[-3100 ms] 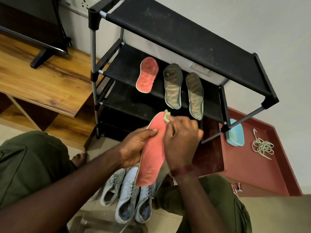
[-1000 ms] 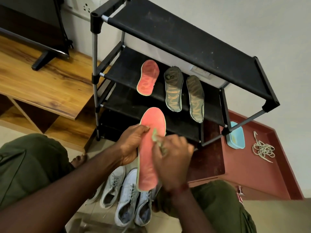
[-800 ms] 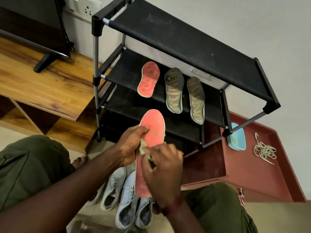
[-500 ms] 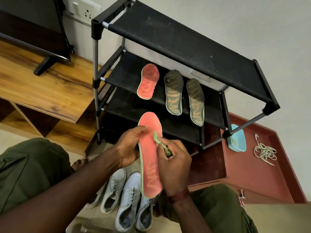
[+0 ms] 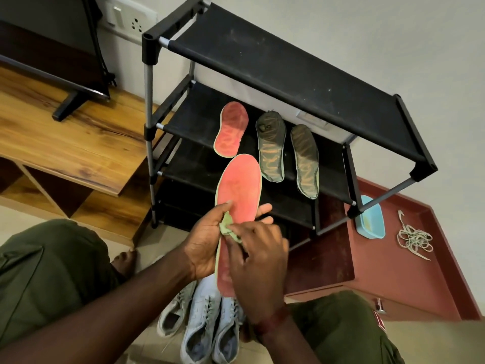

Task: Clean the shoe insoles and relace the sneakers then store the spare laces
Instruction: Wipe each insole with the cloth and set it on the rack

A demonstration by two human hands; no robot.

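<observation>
My left hand [image 5: 206, 244] grips a red insole [image 5: 237, 195] from behind, thumb on its front and fingertips showing past its right edge. My right hand [image 5: 258, 261] pinches a small green cloth [image 5: 227, 228] against the insole's left edge near the middle. On the black rack's [image 5: 288, 67] middle shelf lie a second red insole [image 5: 231, 132] and two dark insoles [image 5: 271, 145] [image 5: 305, 160]. Pale sneakers [image 5: 202, 324] stand on the floor below my hands. A tangle of spare laces [image 5: 414, 239] lies on the red cabinet top [image 5: 409, 285].
A light blue tub [image 5: 371, 220] sits on the red cabinet top beside the rack's right leg. A wooden TV stand [image 5: 65, 148] with a screen's foot on it is at the left. My knees in green trousers [image 5: 44, 279] frame the sneakers.
My right hand has wiped the cloth from the insole's toe down towards its middle and left edge. The insole stays upright in my left hand.
</observation>
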